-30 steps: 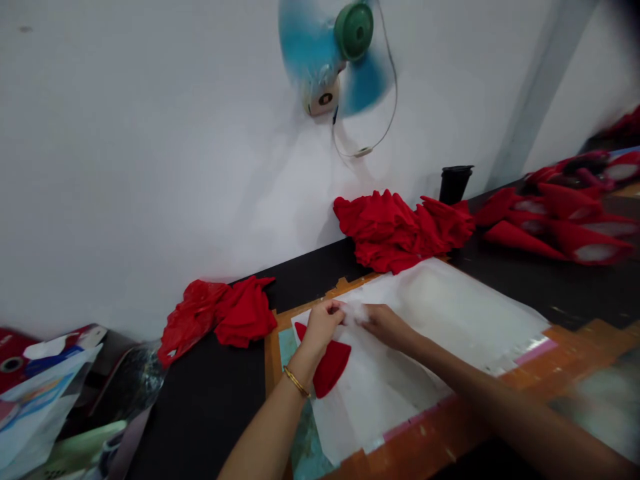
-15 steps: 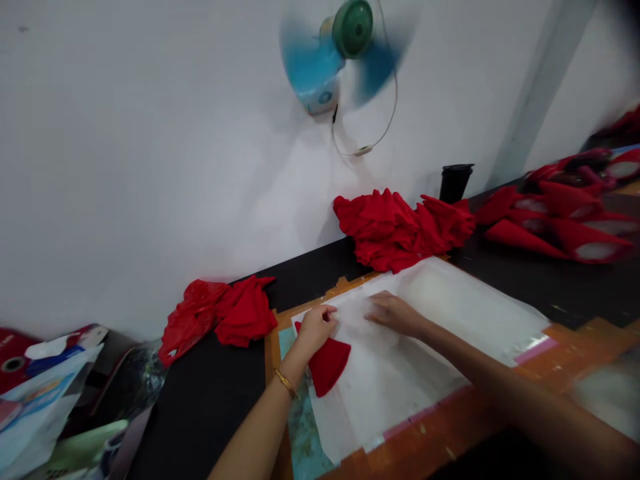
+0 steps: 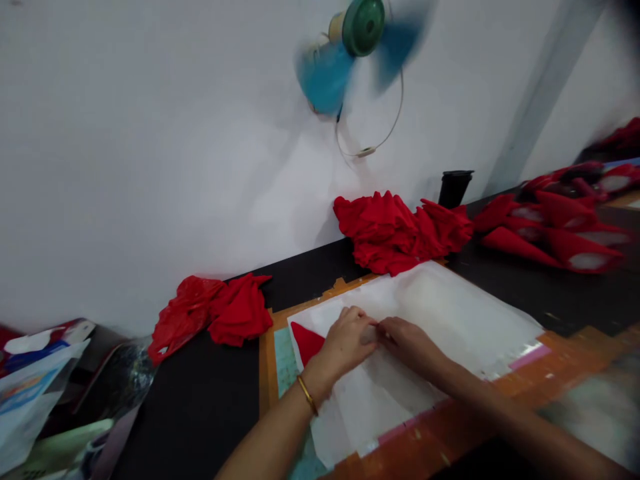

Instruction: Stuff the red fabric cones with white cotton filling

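Note:
My left hand (image 3: 351, 337) and my right hand (image 3: 407, 341) meet over the middle of a white sheet (image 3: 465, 327), fingertips almost touching. Both hands are closed, the fingers bent and pinched together. Something pale seems to lie between them, but it is too small and blurred to name. Under my left wrist lies a red cloth piece (image 3: 306, 341) with a pointed end; my hand and forearm cover the rest of it. A gold bangle (image 3: 307, 395) circles my left wrist.
Behind the sheet sits a heap of red cloth (image 3: 385, 230); a smaller red bundle (image 3: 240, 310) lies left. Red cones (image 3: 555, 230) and a black cup (image 3: 455, 188) stand back right. Bags and boxes (image 3: 45, 393) fill the lower left. A wall fan (image 3: 365, 27) spins above.
My left hand has moved right, off the wide end of the red cloth piece, to meet my right hand. My right hand has shifted slightly right and down. The view has tilted a little.

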The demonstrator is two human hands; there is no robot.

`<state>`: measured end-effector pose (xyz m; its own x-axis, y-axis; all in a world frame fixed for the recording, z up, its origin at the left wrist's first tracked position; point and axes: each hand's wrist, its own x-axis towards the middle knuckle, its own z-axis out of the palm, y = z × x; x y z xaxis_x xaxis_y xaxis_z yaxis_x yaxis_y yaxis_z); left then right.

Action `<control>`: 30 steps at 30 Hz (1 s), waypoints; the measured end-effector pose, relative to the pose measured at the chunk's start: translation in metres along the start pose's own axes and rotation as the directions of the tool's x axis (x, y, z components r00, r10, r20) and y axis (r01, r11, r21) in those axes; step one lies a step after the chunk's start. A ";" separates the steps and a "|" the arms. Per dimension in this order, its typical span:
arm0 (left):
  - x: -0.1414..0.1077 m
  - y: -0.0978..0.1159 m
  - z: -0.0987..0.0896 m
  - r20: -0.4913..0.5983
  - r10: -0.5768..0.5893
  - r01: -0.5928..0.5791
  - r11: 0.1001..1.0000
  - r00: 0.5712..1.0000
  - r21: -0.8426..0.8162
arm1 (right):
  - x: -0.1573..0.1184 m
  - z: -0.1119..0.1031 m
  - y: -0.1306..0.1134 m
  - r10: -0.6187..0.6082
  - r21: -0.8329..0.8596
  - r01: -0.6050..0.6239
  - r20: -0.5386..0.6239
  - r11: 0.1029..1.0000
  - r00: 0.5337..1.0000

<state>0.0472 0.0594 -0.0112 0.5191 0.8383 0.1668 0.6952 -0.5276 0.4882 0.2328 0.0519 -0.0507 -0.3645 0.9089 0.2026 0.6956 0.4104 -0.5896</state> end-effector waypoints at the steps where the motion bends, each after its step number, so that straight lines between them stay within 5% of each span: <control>1: 0.002 0.001 0.006 0.017 -0.035 0.035 0.999 0.999 0.031 | 0.003 0.005 0.001 0.011 0.019 -0.011 0.001 1.000 1.000; 5: 0.006 -0.003 0.018 -0.026 -0.131 0.133 0.988 0.991 0.078 | 0.011 0.008 0.005 0.024 0.040 -0.024 -0.015 0.999 1.000; 10: 0.001 -0.010 0.002 -0.125 -0.176 0.182 0.982 0.976 0.041 | 0.003 -0.008 0.020 0.001 0.034 0.001 -0.059 0.999 0.998; 16: -0.003 -0.032 -0.020 -0.280 -0.287 0.257 0.956 0.916 -0.140 | 0.006 -0.027 0.002 -0.252 -0.120 0.224 -0.328 0.967 0.911; 19: -0.003 -0.042 -0.020 -0.260 -0.341 0.311 0.939 0.904 -0.149 | 0.018 -0.013 -0.020 -0.258 -0.203 0.209 -0.253 0.957 0.932; 24: -0.007 -0.042 -0.006 -0.147 -0.299 0.273 0.947 0.943 -0.171 | 0.035 0.032 -0.041 -0.053 -0.409 0.015 -0.083 0.913 0.995; 30: -0.033 -0.040 -0.025 -0.196 -0.329 0.301 0.940 0.924 -0.159 | 0.040 0.045 -0.035 -0.076 -0.479 0.078 0.024 0.874 0.997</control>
<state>-0.0098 0.0565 -0.0147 0.1535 0.9749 0.1612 0.7305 -0.2218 0.6458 0.1659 0.0700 -0.0569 -0.4312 0.8729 0.2281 0.8762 0.4655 -0.1249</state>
